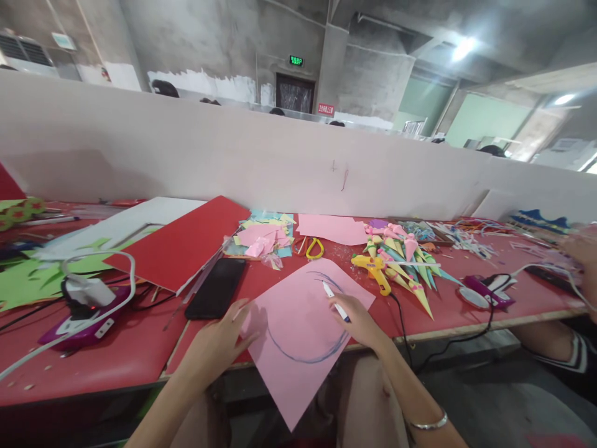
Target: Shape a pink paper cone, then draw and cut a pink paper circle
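A pink sheet of paper lies turned cornerwise on the red tabletop, its near corner hanging past the table edge. Dark curved lines form most of a large circle on it. My right hand grips a white marker with a dark blue end, its tip near the upper part of the circle. At the sheet's left edge is my left hand, fingers apart, holding nothing. A black phone lies just beyond that hand.
Yellow glue gun, yellow-handled scissors and paper cones lie beyond the sheet. Left are a red board and power strip. Another person's hand shows at far right. A white partition stands behind.
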Tool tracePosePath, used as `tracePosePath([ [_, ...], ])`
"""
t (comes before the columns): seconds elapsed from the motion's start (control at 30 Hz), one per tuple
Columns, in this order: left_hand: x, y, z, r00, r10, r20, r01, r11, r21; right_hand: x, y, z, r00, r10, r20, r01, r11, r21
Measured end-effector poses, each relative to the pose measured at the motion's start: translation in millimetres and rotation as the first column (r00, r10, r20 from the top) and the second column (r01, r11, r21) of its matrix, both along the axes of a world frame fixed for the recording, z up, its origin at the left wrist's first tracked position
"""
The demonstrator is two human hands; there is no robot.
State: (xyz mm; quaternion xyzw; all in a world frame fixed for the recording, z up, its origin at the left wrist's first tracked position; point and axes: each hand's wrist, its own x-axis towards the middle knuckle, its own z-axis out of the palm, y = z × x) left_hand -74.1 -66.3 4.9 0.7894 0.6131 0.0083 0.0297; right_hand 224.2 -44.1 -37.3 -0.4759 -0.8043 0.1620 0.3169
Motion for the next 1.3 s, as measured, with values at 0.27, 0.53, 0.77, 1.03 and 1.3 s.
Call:
tracePosePath([
  [0.27, 9, -2, -7.0, 1.000, -0.016, -0.007, 0.016, 0.999, -0.047, 4, -10, 6.7, 0.995, 0.102, 0.000, -0.102, 0.994, -0.047],
  [0.53, 14, -1, 3.1, 0.997, 0.025, 0.075, -0.019, 0.996, -0.084, -9, -8, 16.5, 0.974, 0.203, -0.101, -0.217, 0.964, -0.151],
  [0.77, 32, 33, 7.4, 0.991, 0.047, 0.127, -0.037, 0.996, -0.081, -7, -8, 21.4, 0.943, 0.261, -0.205, -0.300, 0.935, -0.190],
  [1.03, 60, 40, 4.1, 0.995, 0.065, 0.076, -0.061, 0.996, -0.061, -8, -2, 6.7, 0.972, 0.146, -0.183, -0.166, 0.981, -0.102],
  [1.3, 57, 38, -0.7, 0.992, 0.069, 0.105, -0.065, 0.997, -0.043, -10, 6, -5.7, 0.946, -0.322, 0.040, 0.319, 0.945, 0.069],
])
